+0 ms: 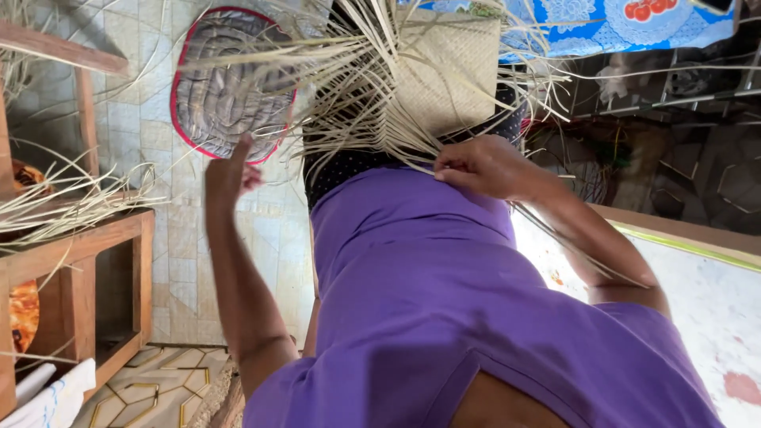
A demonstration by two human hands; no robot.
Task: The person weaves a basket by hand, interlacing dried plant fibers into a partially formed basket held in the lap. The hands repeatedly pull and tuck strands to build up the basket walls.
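A partly woven straw mat [448, 67] lies over my lap, on a dark dotted skirt [341, 162] below my purple shirt. Many loose pale straw strips [349, 103] fan out from its near edge. My right hand [479, 166] pinches a bunch of these strips at the mat's near edge. My left hand [230, 173] is raised to the left of the strips, one finger pointing up, and I see nothing held in it.
A grey quilted cushion with a red border [222, 87] lies on the tiled floor. A wooden stool frame [87, 254] with loose straw on it stands at the left. Blue patterned cloth [602, 24] is at the top right, a white board [713, 309] at the right.
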